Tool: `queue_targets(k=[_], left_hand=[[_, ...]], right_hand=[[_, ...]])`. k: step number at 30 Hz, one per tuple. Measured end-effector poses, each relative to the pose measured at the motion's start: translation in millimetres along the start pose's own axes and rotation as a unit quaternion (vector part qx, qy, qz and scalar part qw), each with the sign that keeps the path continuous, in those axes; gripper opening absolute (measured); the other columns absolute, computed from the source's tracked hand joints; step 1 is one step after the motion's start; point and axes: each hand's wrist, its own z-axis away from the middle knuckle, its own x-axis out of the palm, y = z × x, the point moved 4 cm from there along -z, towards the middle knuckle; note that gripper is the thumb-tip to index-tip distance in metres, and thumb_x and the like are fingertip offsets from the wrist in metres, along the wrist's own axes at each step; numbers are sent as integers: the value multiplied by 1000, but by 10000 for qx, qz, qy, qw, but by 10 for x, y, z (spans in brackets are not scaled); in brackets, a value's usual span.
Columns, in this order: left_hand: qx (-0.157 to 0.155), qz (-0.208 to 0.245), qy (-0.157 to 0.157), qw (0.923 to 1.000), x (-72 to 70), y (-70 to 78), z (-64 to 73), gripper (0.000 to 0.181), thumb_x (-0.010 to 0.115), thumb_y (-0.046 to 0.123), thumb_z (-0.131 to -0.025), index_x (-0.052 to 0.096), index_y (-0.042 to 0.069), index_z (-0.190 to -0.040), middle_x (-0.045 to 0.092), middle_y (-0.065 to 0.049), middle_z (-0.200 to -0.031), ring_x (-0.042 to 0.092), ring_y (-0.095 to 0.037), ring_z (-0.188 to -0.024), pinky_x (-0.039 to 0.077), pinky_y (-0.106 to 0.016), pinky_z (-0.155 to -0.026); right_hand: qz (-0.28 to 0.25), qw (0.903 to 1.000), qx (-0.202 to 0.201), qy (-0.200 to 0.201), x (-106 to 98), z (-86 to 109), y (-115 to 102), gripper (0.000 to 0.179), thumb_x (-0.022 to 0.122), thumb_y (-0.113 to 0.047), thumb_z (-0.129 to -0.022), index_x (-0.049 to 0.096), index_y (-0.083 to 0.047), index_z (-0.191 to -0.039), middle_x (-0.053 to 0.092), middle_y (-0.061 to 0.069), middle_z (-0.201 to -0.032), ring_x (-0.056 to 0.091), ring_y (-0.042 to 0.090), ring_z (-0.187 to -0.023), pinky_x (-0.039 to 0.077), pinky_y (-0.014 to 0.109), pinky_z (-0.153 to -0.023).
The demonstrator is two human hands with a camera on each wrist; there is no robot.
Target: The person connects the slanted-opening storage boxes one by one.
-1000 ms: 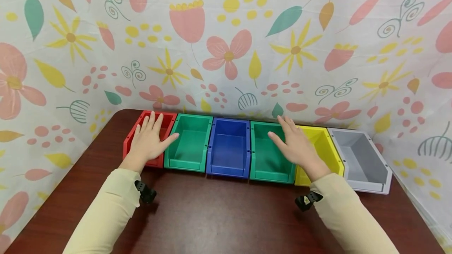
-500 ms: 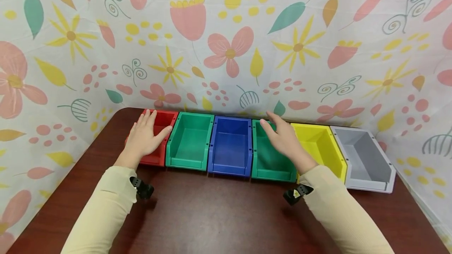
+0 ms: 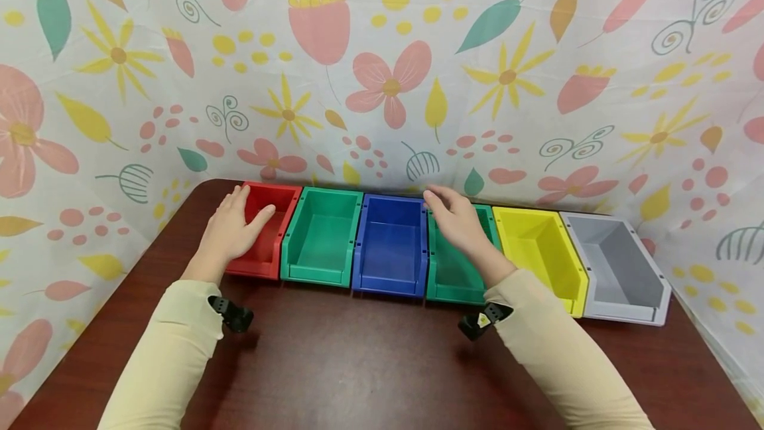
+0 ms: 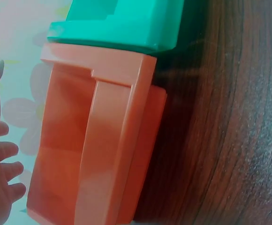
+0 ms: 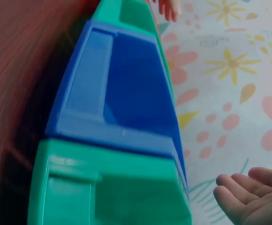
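My left hand is over the left side of the red bin, its fingers extended and the thumb spread toward the bin's middle. In the left wrist view its fingers hold nothing. My right hand hangs over the right-hand green bin, with the fingers bent loosely and pointing toward the blue bin. The right wrist view shows those fingers relaxed, with nothing between them, above the row. Another green bin sits between the red and blue ones.
A yellow bin and a grey bin continue the row to the right. All the bins stand side by side at the back of the dark wooden table. A floral-patterned cloth hangs right behind them.
My right hand has moved left, from the yellow bin's edge toward the blue bin, and its fingers have bent. The left hand has shifted a little left and down across the red bin.
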Motion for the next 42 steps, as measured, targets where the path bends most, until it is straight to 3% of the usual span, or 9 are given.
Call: queue_targets(k=[10,23,29,35,39,42], left_hand=[[-325,289,-90,9990,-54,-141,-20,84,34,59,-94,13,1,-151,14,-26,-155,18,-47,-139,24,-67,-104],[-744,790,-359,9935,-67,-276,-44,81,34,55,-96,12,-1,-150,26,-30,-149,31,-48,-131,34,-64,-100],[-783,908,-240,9925,-94,-320,-66,65,41,34,-99,22,-5,-147,36,-30,-144,40,-47,-125,39,-59,-99],[-791,863,-46,9931,-153,-359,-81,52,38,16,-97,32,-10,-141,44,-33,-136,45,-45,-121,41,-56,-99],[-933,934,-36,9912,-134,-394,-73,50,37,14,-96,35,-10,-140,49,-33,-130,51,-43,-112,45,-54,-94],[-1023,1019,-85,9895,-94,-412,-76,50,37,14,-96,36,-10,-140,51,-33,-128,53,-43,-109,47,-54,-93]], right_hand=[[-1141,9917,384,-462,230,-69,-110,54,39,-41,-100,40,-7,-142,51,17,-138,56,27,-122,47,40,-98],[-2378,9587,957,-1229,624,-143,-240,51,39,-36,-101,38,-6,-143,47,16,-142,53,26,-125,44,39,-102],[-3058,9282,1218,-1734,768,-166,-337,55,35,-34,-103,28,-4,-148,40,18,-147,45,28,-132,39,40,-107],[-3701,8928,1602,-2008,851,-185,-438,56,33,-34,-103,21,-7,-150,29,22,-152,36,32,-138,35,40,-110],[-3889,8784,1835,-2085,890,-171,-471,57,32,-36,-103,17,-11,-152,20,24,-154,30,35,-140,33,41,-111],[-3950,8729,1940,-2105,908,-155,-469,58,32,-36,-103,15,-11,-152,17,26,-154,28,37,-141,32,42,-111]])
